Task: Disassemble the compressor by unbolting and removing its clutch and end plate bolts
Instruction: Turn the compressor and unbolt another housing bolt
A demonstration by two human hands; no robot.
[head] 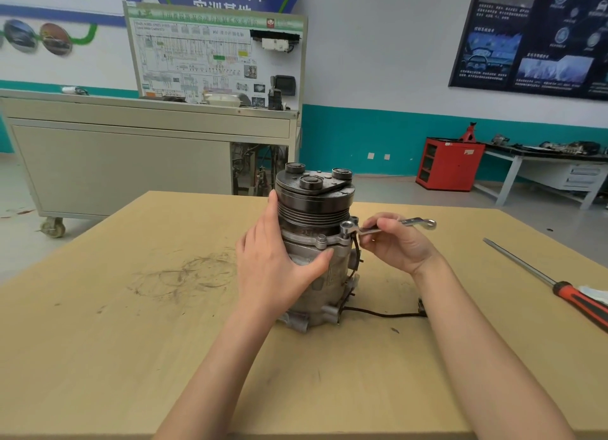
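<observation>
Compressor [316, 258] upright at tabletop [131, 341] centre, clutch end up. Left hand [273, 262] grips housing, fingers [273, 206] up along pulley, thumb across front. Right hand [394, 242] beside it, fingers pinched on wrench [416, 222]; ring end sits on flange bolt [346, 226]. Black wire [378, 313] trails right from base. Screwdriver [559, 288] lies well apart, far right.

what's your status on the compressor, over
Left hand grips upright grey metal compressor. Right hand holds silver ring wrench, ring end at its upper flange. Black wire trailing right, nothing blocking.
</observation>
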